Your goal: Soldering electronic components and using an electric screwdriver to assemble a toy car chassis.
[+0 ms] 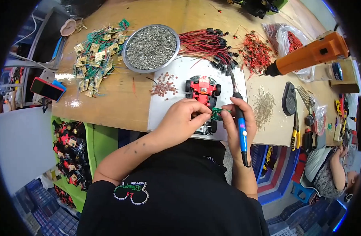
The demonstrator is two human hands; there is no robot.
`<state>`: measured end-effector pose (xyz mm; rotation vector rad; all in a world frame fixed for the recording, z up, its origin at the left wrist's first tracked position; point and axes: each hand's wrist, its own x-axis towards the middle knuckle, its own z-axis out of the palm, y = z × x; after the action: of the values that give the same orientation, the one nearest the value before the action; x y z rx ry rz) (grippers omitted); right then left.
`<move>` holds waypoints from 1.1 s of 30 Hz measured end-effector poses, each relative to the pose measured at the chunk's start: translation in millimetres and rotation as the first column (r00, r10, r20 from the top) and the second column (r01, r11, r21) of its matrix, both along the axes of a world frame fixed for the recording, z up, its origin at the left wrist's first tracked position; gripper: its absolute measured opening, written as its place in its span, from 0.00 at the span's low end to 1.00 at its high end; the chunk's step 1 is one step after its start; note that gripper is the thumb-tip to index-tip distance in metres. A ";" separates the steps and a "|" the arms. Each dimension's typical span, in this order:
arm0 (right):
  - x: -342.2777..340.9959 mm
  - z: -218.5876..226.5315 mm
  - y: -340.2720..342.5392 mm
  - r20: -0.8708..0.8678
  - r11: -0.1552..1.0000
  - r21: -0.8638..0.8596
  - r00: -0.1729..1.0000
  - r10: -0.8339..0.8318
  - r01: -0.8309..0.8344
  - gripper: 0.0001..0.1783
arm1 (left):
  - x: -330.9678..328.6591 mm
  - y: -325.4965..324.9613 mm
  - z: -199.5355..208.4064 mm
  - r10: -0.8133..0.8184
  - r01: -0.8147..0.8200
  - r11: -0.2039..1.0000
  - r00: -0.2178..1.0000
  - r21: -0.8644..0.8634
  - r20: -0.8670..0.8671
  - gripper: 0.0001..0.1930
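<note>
Green PCB (pixel 216 113) is partly hidden by L hand (pixel 183 118) & R hand (pixel 233 131), so its small parts are not clear. The hands also cover pt. of red car chassis (pixel 203 87). Tiny pcs. (pixel 151 47) in round dish (pixel 147 71) are too small to identify; black toy (pixel 257 8) is cut off at top edge.

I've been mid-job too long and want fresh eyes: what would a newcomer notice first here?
Probably the orange-and-black power tool slanting in at the upper right, then the round metal dish heaped with small silvery parts, just left of the red wires at top centre. In the middle, a red toy car sits partly hidden behind a small green board, beside the blue soldering iron in the right grip.
</note>
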<state>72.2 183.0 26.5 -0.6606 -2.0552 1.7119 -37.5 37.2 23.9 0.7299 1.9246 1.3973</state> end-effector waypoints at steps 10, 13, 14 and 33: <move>10.1 0.0 -0.8 -0.037 0.999 0.038 0.999 0.014 -0.012 0.19 | 7.8 -1.1 -1.0 -0.002 0.005 0.999 0.996 0.036 -0.091 0.08; 8.6 0.5 -2.6 -0.043 0.999 0.053 0.999 0.010 -0.008 0.19 | 7.3 -1.7 -0.1 0.015 -0.012 0.999 0.996 0.042 -0.087 0.08; 8.3 0.1 -3.3 -0.044 0.998 0.062 0.999 0.005 -0.002 0.19 | 7.5 -1.2 -1.5 0.022 -0.018 0.999 0.995 0.045 -0.095 0.08; 15.5 5.9 16.8 -0.159 0.702 0.710 0.982 0.098 0.044 0.25 | 14.6 8.2 -3.3 0.089 -0.078 0.995 0.980 0.065 -0.176 0.05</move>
<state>87.7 199.7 32.4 -0.1963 -2.3397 0.7920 -22.8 45.4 20.6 0.8354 2.0813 1.4875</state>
